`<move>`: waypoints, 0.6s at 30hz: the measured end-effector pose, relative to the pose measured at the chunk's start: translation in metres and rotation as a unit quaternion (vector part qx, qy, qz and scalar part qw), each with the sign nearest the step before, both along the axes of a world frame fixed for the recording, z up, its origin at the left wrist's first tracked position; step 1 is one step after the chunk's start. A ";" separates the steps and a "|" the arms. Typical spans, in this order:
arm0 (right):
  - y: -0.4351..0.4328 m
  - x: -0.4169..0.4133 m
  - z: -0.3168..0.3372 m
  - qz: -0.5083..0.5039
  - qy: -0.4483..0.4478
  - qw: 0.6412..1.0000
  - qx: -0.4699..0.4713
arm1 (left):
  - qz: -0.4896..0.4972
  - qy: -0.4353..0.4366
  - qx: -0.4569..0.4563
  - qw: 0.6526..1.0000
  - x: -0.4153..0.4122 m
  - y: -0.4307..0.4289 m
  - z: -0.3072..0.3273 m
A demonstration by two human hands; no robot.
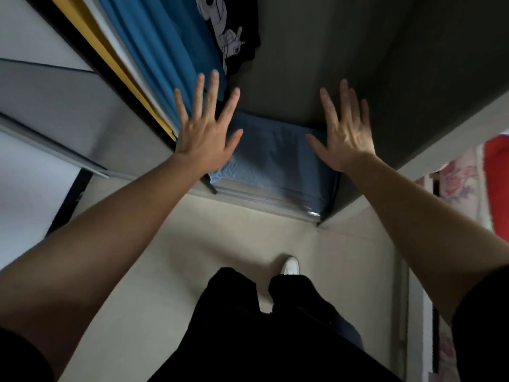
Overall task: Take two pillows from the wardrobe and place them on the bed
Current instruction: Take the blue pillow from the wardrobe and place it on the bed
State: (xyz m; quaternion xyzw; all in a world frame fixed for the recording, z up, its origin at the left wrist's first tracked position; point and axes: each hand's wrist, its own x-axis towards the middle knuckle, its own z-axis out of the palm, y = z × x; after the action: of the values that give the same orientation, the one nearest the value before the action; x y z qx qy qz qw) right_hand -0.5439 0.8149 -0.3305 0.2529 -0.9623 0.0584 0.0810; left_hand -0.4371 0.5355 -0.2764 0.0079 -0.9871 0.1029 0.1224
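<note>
A blue pillow (275,161) lies flat at the bottom of the open wardrobe (413,78), its near edge at the front lip just above the floor (192,244); whether a second pillow lies beneath it cannot be told, though layered edges show at the front. Both hands reach forward over it with palms down and fingers spread wide, holding nothing. The left hand (205,128) hovers over the pillow's left end, its fingers overlapping the hanging clothes in the view; the right hand (345,133) hovers over the right end, near the wardrobe's dark side wall. Whether either hand touches the pillow cannot be told. Above and left of the pillow hang a blue garment (165,45) and a black shirt (234,31) with a white print, next to a yellow strip (110,59) and pale panels at the wardrobe's left edge. Below, the person's black trousers (248,326) and one white shoe (290,266) stand on the pale floor. At far right, floral fabric (457,177) and something red (495,183) show.
</note>
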 end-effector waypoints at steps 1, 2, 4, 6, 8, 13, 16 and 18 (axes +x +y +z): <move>-0.008 -0.007 -0.003 0.004 -0.008 1.000 0.005 | 0.001 -0.005 0.001 1.000 -0.006 -0.006 -0.004; -0.016 -0.014 -0.006 0.007 -0.014 1.000 0.010 | 0.001 -0.010 0.002 1.000 -0.013 -0.013 -0.008; -0.032 -0.029 -0.012 0.005 -0.024 1.000 0.017 | 0.004 -0.020 0.004 1.000 -0.029 -0.028 -0.016; -0.046 -0.042 -0.020 -0.009 -0.034 0.999 0.023 | 0.003 -0.033 0.011 0.999 -0.047 -0.040 -0.026; -0.056 -0.054 -0.028 -0.029 -0.045 0.998 0.033 | -0.018 -0.053 0.018 0.998 -0.068 -0.051 -0.038; -0.081 -0.077 -0.052 -0.095 -0.072 0.992 0.040 | -0.079 -0.079 0.033 0.993 -0.125 -0.077 -0.070; -0.100 -0.081 -0.076 -0.128 -0.105 0.986 0.019 | -0.107 -0.093 0.047 0.989 -0.152 -0.089 -0.098; -0.112 -0.085 -0.100 -0.133 -0.126 0.983 0.015 | -0.114 -0.111 0.058 0.985 -0.166 -0.091 -0.127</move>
State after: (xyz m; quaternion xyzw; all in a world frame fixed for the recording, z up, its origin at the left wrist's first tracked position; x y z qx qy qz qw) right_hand -0.6291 0.7029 -0.4304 0.1142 -0.9907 0.0637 -0.0376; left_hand -0.6035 0.4443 -0.4031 -0.1095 -0.9933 0.0312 0.0221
